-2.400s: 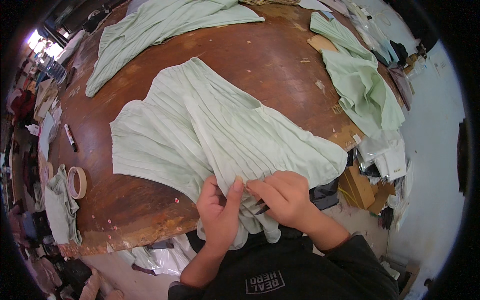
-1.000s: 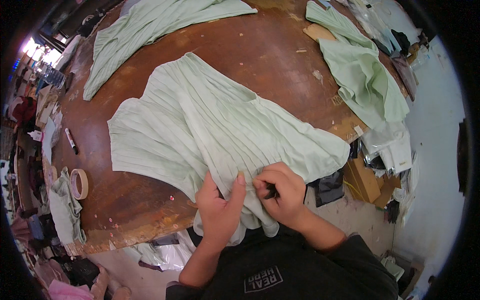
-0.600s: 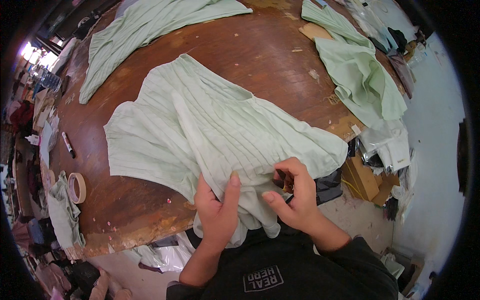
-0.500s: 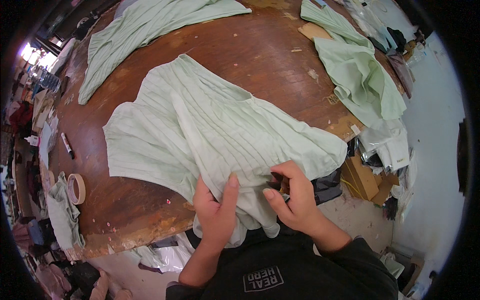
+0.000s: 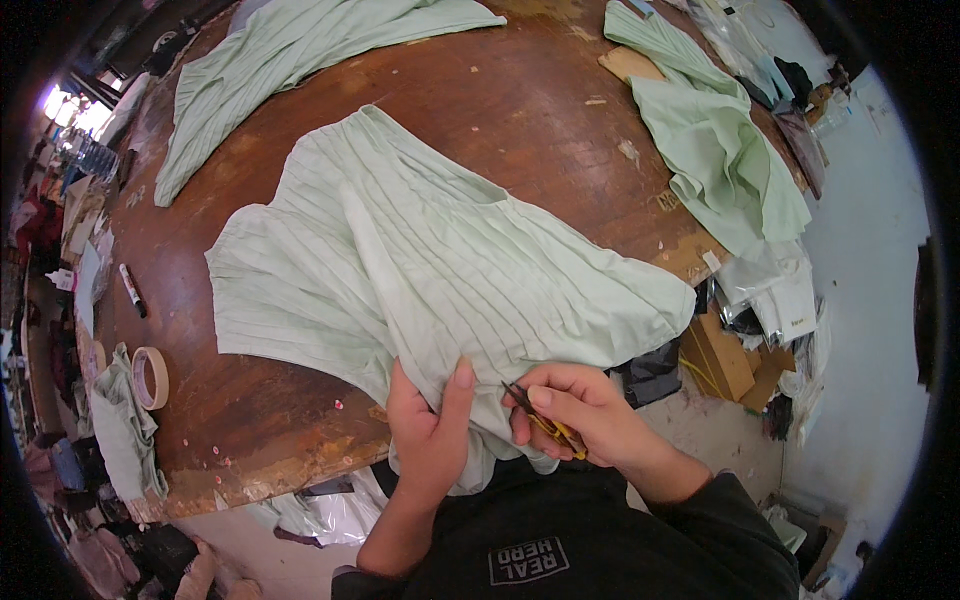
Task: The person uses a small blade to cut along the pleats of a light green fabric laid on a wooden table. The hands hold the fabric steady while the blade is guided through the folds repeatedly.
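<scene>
Head view: the left hand [image 5: 430, 432] pinches the pale green garment [image 5: 430, 270] between thumb and fingers; the right hand [image 5: 580, 410] curls around 1 pair of snips [image 5: 556, 432] (yellow-handled, dark-bladed). The garment lies on the brown table [image 5: 280, 420], overhanging its near edge.

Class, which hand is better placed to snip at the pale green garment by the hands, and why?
Right, most likely: the right hand holds yellow-handled snips, dark blades pointing toward the garment. The left hand grips the garment, thumb on top, so it seems suited to steadying.
</scene>
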The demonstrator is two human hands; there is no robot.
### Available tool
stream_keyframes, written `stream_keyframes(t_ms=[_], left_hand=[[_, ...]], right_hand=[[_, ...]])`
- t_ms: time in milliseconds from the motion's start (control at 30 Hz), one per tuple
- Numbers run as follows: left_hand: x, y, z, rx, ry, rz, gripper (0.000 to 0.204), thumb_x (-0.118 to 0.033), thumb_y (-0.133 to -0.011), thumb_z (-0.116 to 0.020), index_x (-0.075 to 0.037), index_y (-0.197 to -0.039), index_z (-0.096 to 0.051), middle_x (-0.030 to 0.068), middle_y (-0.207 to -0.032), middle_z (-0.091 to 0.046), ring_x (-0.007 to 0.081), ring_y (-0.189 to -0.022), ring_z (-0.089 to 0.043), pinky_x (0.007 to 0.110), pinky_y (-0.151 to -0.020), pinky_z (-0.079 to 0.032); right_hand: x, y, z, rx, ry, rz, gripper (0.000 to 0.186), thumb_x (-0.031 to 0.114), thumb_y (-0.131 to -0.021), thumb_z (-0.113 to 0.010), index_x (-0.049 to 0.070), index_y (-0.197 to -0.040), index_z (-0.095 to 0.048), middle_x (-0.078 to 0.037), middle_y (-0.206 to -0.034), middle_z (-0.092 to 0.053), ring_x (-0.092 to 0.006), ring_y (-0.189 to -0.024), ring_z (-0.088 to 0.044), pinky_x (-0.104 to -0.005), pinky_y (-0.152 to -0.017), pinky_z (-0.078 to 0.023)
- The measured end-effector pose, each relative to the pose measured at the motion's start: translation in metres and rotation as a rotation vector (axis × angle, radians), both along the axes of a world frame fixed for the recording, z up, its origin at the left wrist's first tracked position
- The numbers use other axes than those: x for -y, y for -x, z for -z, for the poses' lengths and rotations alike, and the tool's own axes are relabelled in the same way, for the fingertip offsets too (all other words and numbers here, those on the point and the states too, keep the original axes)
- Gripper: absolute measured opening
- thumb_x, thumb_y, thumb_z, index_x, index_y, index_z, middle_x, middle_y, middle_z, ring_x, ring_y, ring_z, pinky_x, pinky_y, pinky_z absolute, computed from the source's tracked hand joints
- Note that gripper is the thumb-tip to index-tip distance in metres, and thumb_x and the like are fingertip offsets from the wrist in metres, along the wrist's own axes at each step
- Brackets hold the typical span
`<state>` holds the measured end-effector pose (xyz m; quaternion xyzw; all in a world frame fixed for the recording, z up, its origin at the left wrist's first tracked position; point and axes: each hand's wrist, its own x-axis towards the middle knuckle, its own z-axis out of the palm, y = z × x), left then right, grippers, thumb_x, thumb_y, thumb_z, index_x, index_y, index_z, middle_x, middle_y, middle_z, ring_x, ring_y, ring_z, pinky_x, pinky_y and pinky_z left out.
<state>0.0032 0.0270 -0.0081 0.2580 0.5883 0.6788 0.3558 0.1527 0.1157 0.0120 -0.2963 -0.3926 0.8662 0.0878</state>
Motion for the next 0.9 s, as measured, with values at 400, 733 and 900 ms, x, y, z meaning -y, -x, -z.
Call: stream_keyframes(t_ms=[400, 733, 900], left_hand=[[0.005, 0.002, -0.001, 0.055, -0.002, 0.019, 0.035, -0.008, -0.095, -0.055, 0.003, -0.125, -0.040, 0.0067, -0.110, -0.054, 0.0100, -0.099, -0.050, 0.025, -0.088, -0.040], [0.004, 0.004, 0.002, 0.121, -0.015, 0.008, 0.034, -0.007, -0.094, -0.056, 0.003, -0.123, -0.041, 0.0056, -0.107, -0.054, 0.0089, -0.095, -0.050, 0.024, -0.086, -0.041], [0.005, 0.004, 0.003, 0.141, -0.031, 0.012, 0.032, -0.008, -0.094, -0.056, 0.002, -0.121, -0.042, 0.0045, -0.104, -0.054, 0.0085, -0.093, -0.049, 0.024, -0.085, -0.041]], right_hand=[[0.004, 0.006, 0.009, -0.028, 0.152, 0.014, 0.029, 0.028, -0.098, -0.052, 0.000, -0.101, -0.059, -0.009, -0.077, -0.063, -0.0077, -0.050, -0.048, -0.0212, -0.041, -0.036], [0.008, 0.010, 0.013, -0.045, 0.118, 0.064, 0.027, 0.025, -0.097, -0.055, -0.001, -0.098, -0.061, -0.006, -0.073, -0.061, -0.0057, -0.050, -0.045, -0.0191, -0.042, -0.031], [0.008, 0.011, 0.011, -0.025, 0.099, 0.072, 0.024, 0.022, -0.097, -0.055, -0.001, -0.098, -0.061, -0.005, -0.072, -0.061, -0.0051, -0.049, -0.043, -0.0189, -0.042, -0.029]])
